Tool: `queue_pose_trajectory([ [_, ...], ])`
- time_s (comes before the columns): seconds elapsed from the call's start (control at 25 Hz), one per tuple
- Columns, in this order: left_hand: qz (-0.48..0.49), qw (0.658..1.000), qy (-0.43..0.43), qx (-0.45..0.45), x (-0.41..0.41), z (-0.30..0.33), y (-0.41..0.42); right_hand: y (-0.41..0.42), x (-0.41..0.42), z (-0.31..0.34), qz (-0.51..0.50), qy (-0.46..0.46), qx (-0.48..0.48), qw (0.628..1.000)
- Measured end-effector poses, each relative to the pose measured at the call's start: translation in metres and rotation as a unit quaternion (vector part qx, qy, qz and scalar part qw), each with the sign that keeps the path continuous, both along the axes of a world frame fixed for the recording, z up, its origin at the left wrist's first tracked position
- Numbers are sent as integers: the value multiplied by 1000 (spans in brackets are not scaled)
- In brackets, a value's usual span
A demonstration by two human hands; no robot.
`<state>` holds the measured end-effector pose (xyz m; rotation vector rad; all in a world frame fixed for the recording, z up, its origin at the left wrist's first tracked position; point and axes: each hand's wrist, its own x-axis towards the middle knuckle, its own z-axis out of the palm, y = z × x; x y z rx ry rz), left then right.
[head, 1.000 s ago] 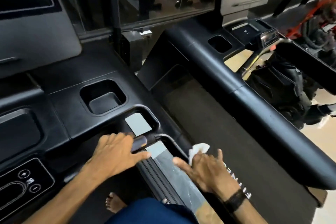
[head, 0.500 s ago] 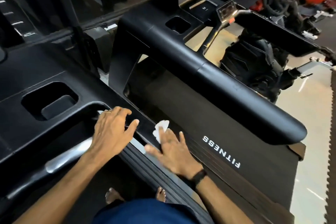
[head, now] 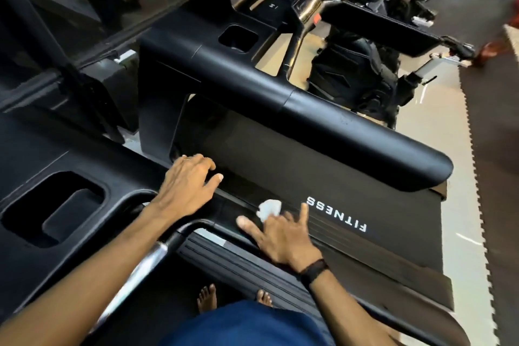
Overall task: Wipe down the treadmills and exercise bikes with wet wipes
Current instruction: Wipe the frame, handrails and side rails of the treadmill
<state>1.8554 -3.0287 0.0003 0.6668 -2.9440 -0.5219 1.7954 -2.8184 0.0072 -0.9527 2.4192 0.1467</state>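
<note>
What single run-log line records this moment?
step: wiping | right hand: presses wet wipe on treadmill side rail | left hand: rests on rail | state: in progress

I see my left hand (head: pixel 188 185) resting on the near treadmill's side arm (head: pixel 134 174), my right hand (head: pixel 280 236) further right, pressing a wet wipe (head: pixel 269 209) onto it. Beyond lies the neighbouring treadmill's belt (head: pixel 323 177), its handrail (head: pixel 323 118) behind that.

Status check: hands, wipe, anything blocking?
Right hand pressing wet wipe on treadmill handrail, fingers spread. Left hand flat on same rail. Nothing blocking.
</note>
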Motion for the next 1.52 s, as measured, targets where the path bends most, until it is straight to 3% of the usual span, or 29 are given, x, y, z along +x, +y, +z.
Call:
queue_pose_trajectory([
  [0.08,-41,999,-11,-3,-1,-15,-3,4,18,15,61,77,48,994],
  [0.16,-53,998,-24,6,1,-26,-1,-6,38,21,87,-6,-38,995],
  [0.24,-58,998,-11,11,1,-31,-2,-27,39,6,40,-76,-135,987],
  [0.36,-67,997,18,22,3,-29,-2,-28,17,-7,-35,40,-48,997],
  [0.44,-67,997,25,28,4,-29,-2,-15,29,8,-17,166,18,986],
  [0.48,-65,997,26,26,4,-31,-2,-14,39,12,7,180,20,983],
  [0.56,-67,998,17,15,2,-34,-3,-25,52,14,44,98,-12,994],
  [0.64,-73,997,-3,4,1,-36,-4,-45,42,6,-28,-46,-57,997],
  [0.68,-76,997,-11,0,0,-37,-4,-53,29,3,-69,-76,-58,993],
  [0.76,-78,997,-19,0,2,-36,-5,-58,9,14,-115,-61,13,991],
  [0.84,-77,997,-7,-1,3,-35,-4,-51,15,26,-55,32,93,994],
  [0.92,-67,998,6,5,2,-35,-5,-58,28,31,5,53,65,996],
  [1.0,-63,998,11,20,0,-38,-7,-71,30,24,-13,-31,-46,998],
  [1.08,-70,997,28,22,1,-39,-7,-70,8,13,-126,-149,-77,978],
  [1.16,-76,996,32,20,3,-37,-6,-50,-6,10,-169,-115,-4,979],
  [1.24,-69,997,35,17,3,-37,-5,-33,-8,16,-110,-59,72,990],
  [1.32,-60,997,40,10,1,-37,-5,-42,-1,28,-92,-70,22,993],
  [1.4,-60,997,41,14,1,-38,-5,-63,2,29,-132,-152,-78,976],
  [1.52,-57,997,43,5,3,-37,-6,-67,-8,6,-191,-212,-55,957],
])
